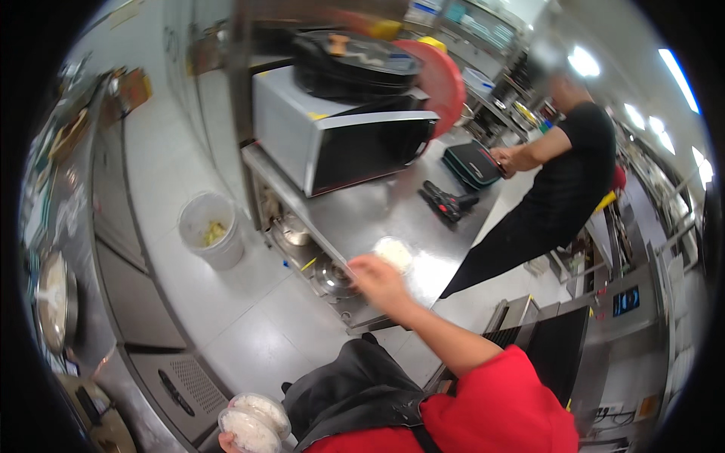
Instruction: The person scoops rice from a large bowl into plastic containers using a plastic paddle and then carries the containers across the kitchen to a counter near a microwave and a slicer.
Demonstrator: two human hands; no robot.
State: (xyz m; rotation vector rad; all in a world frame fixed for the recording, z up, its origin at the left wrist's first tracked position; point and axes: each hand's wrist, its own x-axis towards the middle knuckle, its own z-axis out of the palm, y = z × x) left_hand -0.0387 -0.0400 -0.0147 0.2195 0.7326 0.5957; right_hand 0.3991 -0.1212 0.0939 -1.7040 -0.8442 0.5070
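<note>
At the bottom edge, my left hand (227, 443) holds two clear round plastic tubs (249, 427) of white rice, one against the other. Most of that hand is hidden behind the tubs or cut off by the frame. Over the near edge of a stainless steel table (345, 218) reaches my right hand (376, 281), blurred by motion. Just past it, another round tub (392, 255) with white contents rests on the steel top. Whether my fingers touch that tub is not clear.
A microwave oven (362, 150) carries a black oval container (354, 68). Beyond the tub lie a black device (447, 202) and a black case (471, 164), handled by a person in black (572, 170). A white bucket (210, 229) stands on the floor. Left, a steel counter (105, 362) holds a large pan (56, 303).
</note>
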